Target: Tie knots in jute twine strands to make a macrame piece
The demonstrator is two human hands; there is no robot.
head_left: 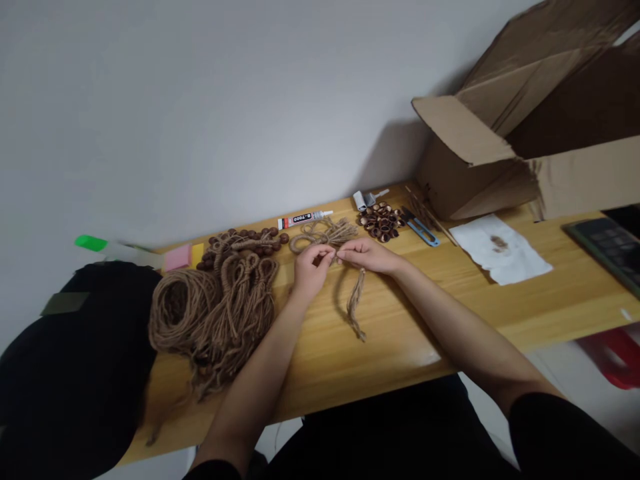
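Observation:
My left hand and my right hand meet over the middle of the table, fingertips pinched close together on a piece of jute rope. One end of that rope, loose and frayed, dangles below my right hand; the part between my fingers is mostly hidden. Just beyond my hands lies a bundle of looped jute cord. Left of my left forearm is a heap of knotted brown cords with a coil of rope beside it. Wooden beads on cord rest behind the heap.
A glue tube, a pile of brown shell pieces and blue thread snips lie along the back. An open cardboard box stands right, near a stained white tissue. A black item covers the left end.

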